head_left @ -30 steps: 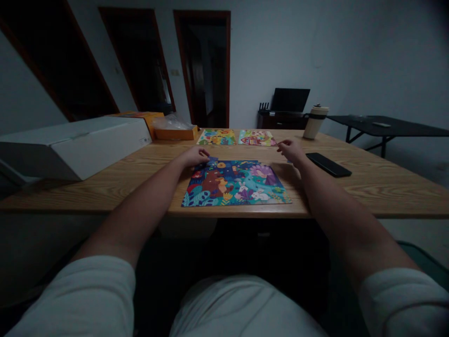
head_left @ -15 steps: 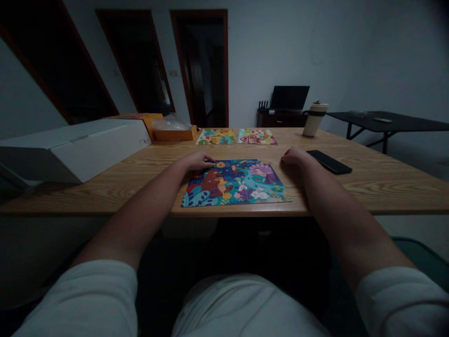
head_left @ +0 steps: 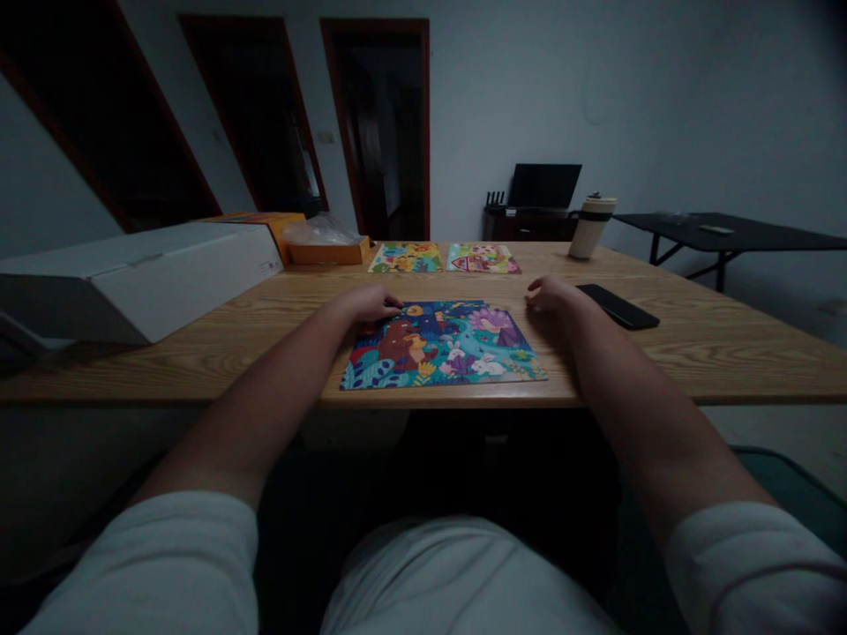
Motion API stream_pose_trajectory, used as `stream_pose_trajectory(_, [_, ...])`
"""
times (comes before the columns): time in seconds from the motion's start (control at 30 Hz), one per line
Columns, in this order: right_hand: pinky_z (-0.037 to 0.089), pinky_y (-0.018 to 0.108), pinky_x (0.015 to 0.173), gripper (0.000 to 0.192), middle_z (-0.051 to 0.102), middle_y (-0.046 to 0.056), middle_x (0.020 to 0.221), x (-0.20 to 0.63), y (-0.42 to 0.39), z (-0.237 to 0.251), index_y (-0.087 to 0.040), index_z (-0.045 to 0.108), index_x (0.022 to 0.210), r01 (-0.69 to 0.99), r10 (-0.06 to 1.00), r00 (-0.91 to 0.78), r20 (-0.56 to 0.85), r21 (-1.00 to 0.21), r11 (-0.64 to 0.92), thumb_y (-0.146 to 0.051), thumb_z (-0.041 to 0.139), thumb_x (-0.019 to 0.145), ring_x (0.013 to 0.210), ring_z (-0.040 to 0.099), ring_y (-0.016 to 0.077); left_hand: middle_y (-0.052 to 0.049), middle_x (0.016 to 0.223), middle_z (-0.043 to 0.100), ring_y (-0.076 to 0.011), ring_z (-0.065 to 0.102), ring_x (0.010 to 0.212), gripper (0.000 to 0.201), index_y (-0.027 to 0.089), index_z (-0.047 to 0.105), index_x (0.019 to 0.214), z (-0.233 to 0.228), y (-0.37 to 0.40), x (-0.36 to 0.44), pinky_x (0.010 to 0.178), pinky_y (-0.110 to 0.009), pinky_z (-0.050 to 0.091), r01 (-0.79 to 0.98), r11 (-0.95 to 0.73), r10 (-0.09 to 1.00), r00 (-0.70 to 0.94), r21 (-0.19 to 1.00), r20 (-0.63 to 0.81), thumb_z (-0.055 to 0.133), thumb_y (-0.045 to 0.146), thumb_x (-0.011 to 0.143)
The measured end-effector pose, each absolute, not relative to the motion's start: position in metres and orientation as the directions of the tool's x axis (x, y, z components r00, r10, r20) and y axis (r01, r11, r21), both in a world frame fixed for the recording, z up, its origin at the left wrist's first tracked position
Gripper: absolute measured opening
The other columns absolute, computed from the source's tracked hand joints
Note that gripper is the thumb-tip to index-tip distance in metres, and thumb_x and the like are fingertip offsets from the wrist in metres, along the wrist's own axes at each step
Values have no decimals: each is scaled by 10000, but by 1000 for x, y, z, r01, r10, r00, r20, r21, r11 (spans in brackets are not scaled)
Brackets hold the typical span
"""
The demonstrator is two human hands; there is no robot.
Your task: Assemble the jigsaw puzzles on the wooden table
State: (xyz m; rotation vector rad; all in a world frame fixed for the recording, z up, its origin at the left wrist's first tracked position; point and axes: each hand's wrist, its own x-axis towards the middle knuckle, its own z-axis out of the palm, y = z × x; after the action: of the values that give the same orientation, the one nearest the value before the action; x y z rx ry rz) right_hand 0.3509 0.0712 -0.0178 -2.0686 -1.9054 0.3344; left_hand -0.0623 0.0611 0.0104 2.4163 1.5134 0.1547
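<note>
A colourful animal puzzle (head_left: 443, 346) lies flat near the tabletop's (head_left: 728, 353) front edge, between both hands. The left hand (head_left: 367, 302), loosely curled, fingertips on its far-left corner; the right hand (head_left: 552, 295), curled and empty, rests just beside the far-right corner.

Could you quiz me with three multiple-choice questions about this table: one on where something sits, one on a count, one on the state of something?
1. Where is the phone?
A. on the white box
B. on the table right of the right hand
C. on the nearest puzzle

2. How many colourful puzzles lie on the table?
A. one
B. three
C. five

3. How is the left hand?
A. lifted high in the air
B. resting at the nearest puzzle's far left corner
C. gripping the cup

Answers: 1 B, the phone lies just beyond the right hand. 2 B, the nearest puzzle plus two far puzzles. 3 B, its fingers touch that corner.
</note>
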Motion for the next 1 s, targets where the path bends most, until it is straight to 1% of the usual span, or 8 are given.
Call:
stream_pose_trajectory(0.13, [474,248,572,497,721,81,849,335,62,-11,-141,613,1256,867,991,126,-40,-482,-129,-225,725,779,670,651,173,-24,840,751,-184,612,686,351,271,740,1138,11,58,-63,686,-274,428,862,-423,892,451,280,-41,642,386,821])
stream_pose_trajectory(0.3, [470,207,602,329,707,101,1018,315,47,-1,-135,646,1128,709,995,-16,103,-701,84,-92,678,804,748,640,134,-43,875,742,-170,614,730,424,215,676,1246,13,56,-62,710,-266,441,875,-415,890,447,248,-88,583,393,873])
stream_pose_trajectory(0.4, [485,219,658,174,706,101,1020,310,44,1,-140,671,993,619,984,-52,168,-768,163,-119,686,821,813,642,146,-53,1004,738,-170,624,791,425,214,670,1251,13,56,-62,722,-251,438,876,-418,887,450,239,-99,584,402,880])
stream_pose_trajectory(0.5, [497,240,653,150,714,93,980,307,45,-2,-160,672,956,534,983,-57,175,-827,178,-172,717,814,834,652,171,-55,1080,726,-170,631,838,422,210,667,1251,14,57,-62,718,-232,434,876,-427,884,456,224,-98,582,403,885])
stream_pose_trajectory(0.63, [519,255,637,138,720,95,930,300,47,-8,-172,658,942,469,985,-12,170,-870,156,-195,715,819,832,667,192,-45,1072,731,-159,627,817,434,209,651,1273,13,58,-62,720,-227,433,884,-425,886,450,192,-112,562,402,895])
stream_pose_trajectory(0.83, [546,225,590,221,681,94,1032,289,50,-9,-175,600,1101,321,988,67,137,-941,109,-104,542,900,790,652,139,-58,1160,709,-184,641,903,434,221,658,1267,12,61,-62,772,-246,442,878,-438,880,463,194,-108,554,399,885])
stream_pose_trajectory(0.93, [570,245,604,186,677,93,1026,290,52,-10,-172,609,1066,277,992,88,91,-959,63,-108,504,926,764,646,131,-66,1172,705,-192,643,914,439,213,653,1272,13,61,-62,766,-250,444,877,-443,878,466,188,-106,544,390,886])
stream_pose_trajectory(1.0, [569,259,609,117,691,97,979,291,54,-12,-152,632,991,327,993,86,77,-944,45,-131,536,927,727,642,131,-73,1151,711,-195,642,892,450,201,648,1280,13,61,-62,749,-254,443,879,-440,880,463,184,-108,541,390,886])
